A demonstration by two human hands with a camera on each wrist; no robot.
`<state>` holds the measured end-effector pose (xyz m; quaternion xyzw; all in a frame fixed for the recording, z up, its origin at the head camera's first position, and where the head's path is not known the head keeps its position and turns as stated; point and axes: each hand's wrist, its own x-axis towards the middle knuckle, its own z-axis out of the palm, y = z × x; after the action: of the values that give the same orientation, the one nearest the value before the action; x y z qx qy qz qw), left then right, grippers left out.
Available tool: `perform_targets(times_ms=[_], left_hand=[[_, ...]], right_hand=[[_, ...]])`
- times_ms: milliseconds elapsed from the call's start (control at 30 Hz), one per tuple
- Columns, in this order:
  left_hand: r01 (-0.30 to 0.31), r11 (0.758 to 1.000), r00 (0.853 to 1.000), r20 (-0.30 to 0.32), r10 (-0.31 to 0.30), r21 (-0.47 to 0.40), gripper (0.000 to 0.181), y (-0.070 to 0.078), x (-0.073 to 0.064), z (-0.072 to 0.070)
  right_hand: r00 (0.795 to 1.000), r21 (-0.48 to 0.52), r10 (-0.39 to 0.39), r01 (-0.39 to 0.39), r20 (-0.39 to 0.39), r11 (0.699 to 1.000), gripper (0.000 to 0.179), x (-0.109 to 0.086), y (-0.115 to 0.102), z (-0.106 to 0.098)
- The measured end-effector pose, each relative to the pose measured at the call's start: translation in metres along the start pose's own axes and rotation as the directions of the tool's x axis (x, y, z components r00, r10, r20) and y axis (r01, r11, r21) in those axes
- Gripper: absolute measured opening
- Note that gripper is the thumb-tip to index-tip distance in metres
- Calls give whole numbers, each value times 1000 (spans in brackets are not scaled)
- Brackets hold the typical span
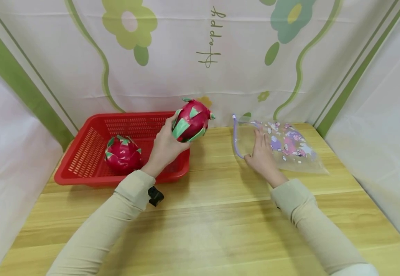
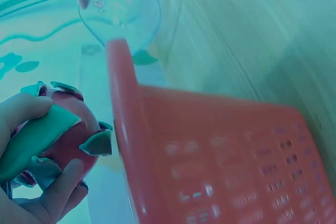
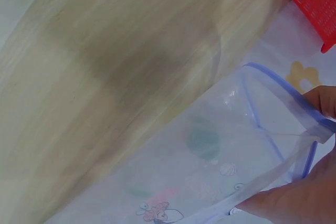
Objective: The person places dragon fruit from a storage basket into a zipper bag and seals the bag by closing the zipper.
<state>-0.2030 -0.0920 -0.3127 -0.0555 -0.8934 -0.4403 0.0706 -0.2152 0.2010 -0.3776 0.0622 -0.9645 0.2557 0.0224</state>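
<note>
My left hand (image 1: 165, 147) grips a dragon fruit (image 1: 196, 120), magenta with green leafy scales, raised over the right rim of a red plastic basket (image 1: 72, 181). In the left wrist view, thumb and fingers curl round the fruit (image 2: 76, 140) beside the basket wall. Inside the basket lies a second dragon fruit (image 1: 123, 155). On the right, my right hand (image 1: 263, 159) pinches a clear zip bag (image 1: 289, 147) near its purple-edged mouth, which faces left. The right wrist view shows the mouth (image 3: 278, 80) spread apart, with the thumb along the bag's side.
A wooden table (image 1: 203, 230) carries everything. Behind it hangs a white cloth (image 1: 186, 76) with flowers and green stripes. Below the left cuff, a small black device (image 1: 155, 196) shows. The basket's raised rim stands close to the left wrist.
</note>
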Motion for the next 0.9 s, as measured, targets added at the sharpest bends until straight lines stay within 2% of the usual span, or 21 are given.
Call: perform_targets(times_ms=[267,367,433,567,667,767,900], left_hand=[[11,997,997,74,-6,-71,92,7,2,15],[74,986,989,134,-54,-149,93,10,4,22],[145,966,976,192,-103,-216,92,11,5,26],[305,905,927,312,-210,-297,90,14,5,32],[377,870,896,362,-256,-317,89,17,5,38],[406,858,881,384,-276,-315,88,17,5,44],[393,871,880,395,-263,-294,88,16,7,53]], right_hand=[[1000,36,-14,15,-22,999,95,-1,-5,-4],[999,46,-17,18,-27,999,95,-2,-7,-4],[1000,56,-17,18,-25,998,95,-2,-8,-4],[1000,72,-18,20,-26,997,95,-2,-9,-4],[999,75,-20,23,-29,997,95,-3,-10,-4],[999,72,-24,26,-29,997,95,-3,-12,-5],[999,72,-31,33,-25,997,95,-3,-14,-4]])
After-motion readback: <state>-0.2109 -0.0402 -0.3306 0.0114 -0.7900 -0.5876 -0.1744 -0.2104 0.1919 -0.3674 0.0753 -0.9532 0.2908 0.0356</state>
